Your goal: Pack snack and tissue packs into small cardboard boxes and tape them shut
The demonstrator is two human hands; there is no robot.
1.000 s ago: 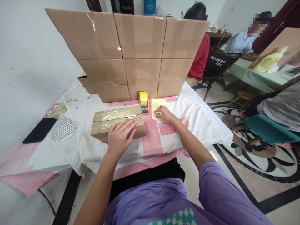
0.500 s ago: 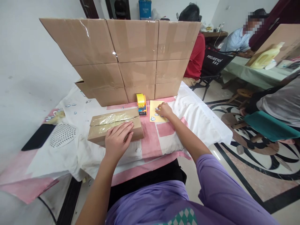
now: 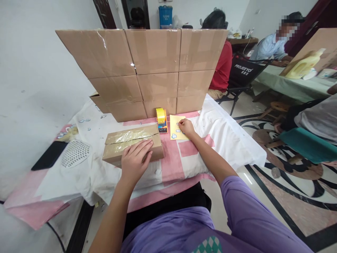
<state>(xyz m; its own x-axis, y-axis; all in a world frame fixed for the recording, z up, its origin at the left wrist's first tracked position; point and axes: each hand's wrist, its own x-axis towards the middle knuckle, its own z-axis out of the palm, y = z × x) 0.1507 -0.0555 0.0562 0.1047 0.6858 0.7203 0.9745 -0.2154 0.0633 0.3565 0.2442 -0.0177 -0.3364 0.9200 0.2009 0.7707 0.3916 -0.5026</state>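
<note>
My left hand (image 3: 136,157) lies with outstretched fingers on the near top edge and front of a taped cardboard box (image 3: 121,142). Its thumb rests against the front side. My right hand (image 3: 186,127) is over the right part of a yellow sheet (image 3: 174,121), fingers bent and pinched together. Small pale shapes with blue outlines, like stickers, are on that sheet. Whatever the right fingertips may hold is too small to make out. Between the box and the sheet stands a tape dispenser (image 3: 162,120) with a yellow roll.
Behind these rises a wall of stacked cardboard boxes (image 3: 158,52). A black flat object (image 3: 48,155) and small outlined bits lie on the left of the cloth-covered table (image 3: 172,172). Other people sit beyond, near a black folding chair (image 3: 242,72) and a green-covered table (image 3: 273,82).
The right fingers have drawn closer together over the yellow sheet. My left hand stays on the box. The whole view has shifted slightly, with things appearing a little lower and further right.
</note>
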